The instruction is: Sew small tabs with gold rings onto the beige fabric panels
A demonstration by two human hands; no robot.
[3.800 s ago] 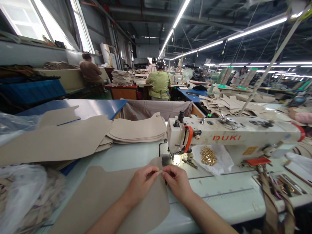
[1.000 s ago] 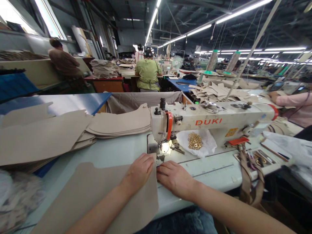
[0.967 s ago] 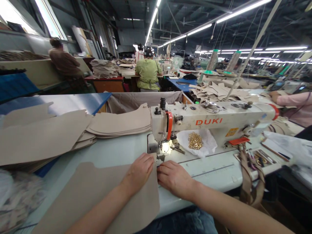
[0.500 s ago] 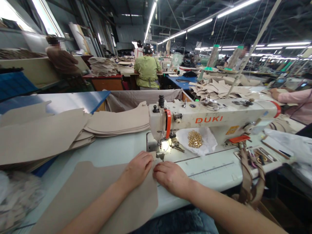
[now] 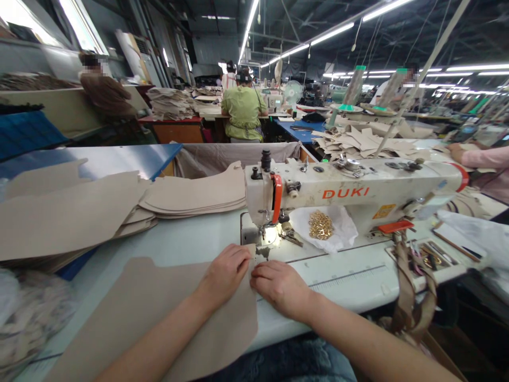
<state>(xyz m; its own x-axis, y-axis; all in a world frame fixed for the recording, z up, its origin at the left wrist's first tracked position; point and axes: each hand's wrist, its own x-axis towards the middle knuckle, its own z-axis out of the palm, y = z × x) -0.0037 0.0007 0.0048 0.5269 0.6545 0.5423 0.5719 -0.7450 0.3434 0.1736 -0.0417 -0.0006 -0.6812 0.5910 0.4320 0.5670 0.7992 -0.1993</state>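
Note:
A large beige fabric panel (image 5: pixel 170 297) lies on the pale sewing table, its narrow upper corner just in front of the needle area of a white sewing machine (image 5: pixel 310 185). My left hand (image 5: pixel 227 270) rests on that corner, fingers bent and pressed together at its edge. Opposite it, my right hand (image 5: pixel 280 286) is closed with curled fingers at the panel's right edge, pinching it. The fingertips of both hands are a short gap apart. The machine's lamp lights the metal needle plate (image 5: pixel 250 233) beyond my hands.
Stacked beige panels (image 5: pixel 71 212) cover the table's left side. Small gold metal pieces (image 5: pixel 320 225) lie on white wrapping beneath the machine arm. Brown straps (image 5: pixel 405 286) hang over the front edge beside a tool tray (image 5: pixel 431 257). Co-workers sit farther off, one in a green shirt (image 5: pixel 244 109).
The view has shifted slightly, so the machine sits a little farther right. Both hands keep nearly the same place on the panel.

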